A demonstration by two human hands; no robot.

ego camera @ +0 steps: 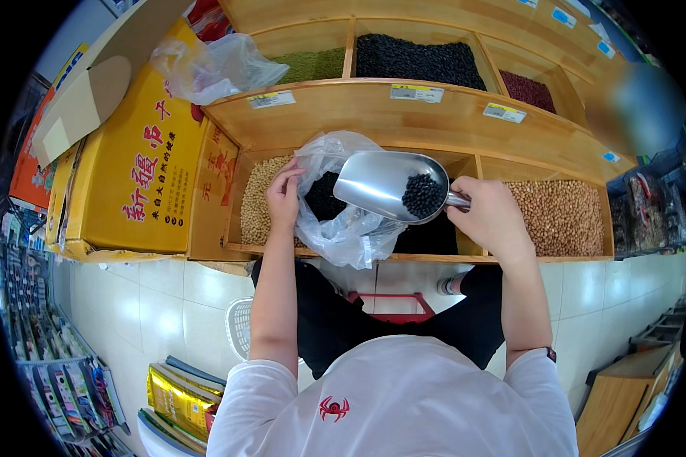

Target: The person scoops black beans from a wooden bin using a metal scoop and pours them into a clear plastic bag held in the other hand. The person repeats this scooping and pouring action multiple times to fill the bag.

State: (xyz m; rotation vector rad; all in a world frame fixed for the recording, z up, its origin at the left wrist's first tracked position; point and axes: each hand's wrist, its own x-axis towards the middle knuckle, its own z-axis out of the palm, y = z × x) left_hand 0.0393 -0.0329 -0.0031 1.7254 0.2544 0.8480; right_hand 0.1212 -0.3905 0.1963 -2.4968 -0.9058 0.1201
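Observation:
My right hand [489, 214] grips the handle of a shiny metal scoop [371, 180], with a small heap of black beans [423, 195] at its handle end. The scoop's front lip reaches over the mouth of a clear plastic bag [343, 240]. Pinched in my left hand [284, 194] is the left rim of this bag. Inside it lie more black beans [322, 197], partly hidden by the scoop. Beneath the bag and scoop is a wooden bin compartment with a dark patch [429, 239], mostly covered from sight.
Pale soybeans [257, 200] fill the left compartment, and peanuts [554, 214] the right one. Behind stand upper bins of green beans [311, 64], black beans [417, 60] and red beans [526, 91]. A yellow carton [131, 171] adjoins on the left. A white basket [239, 325] and red stool [397, 305] are below.

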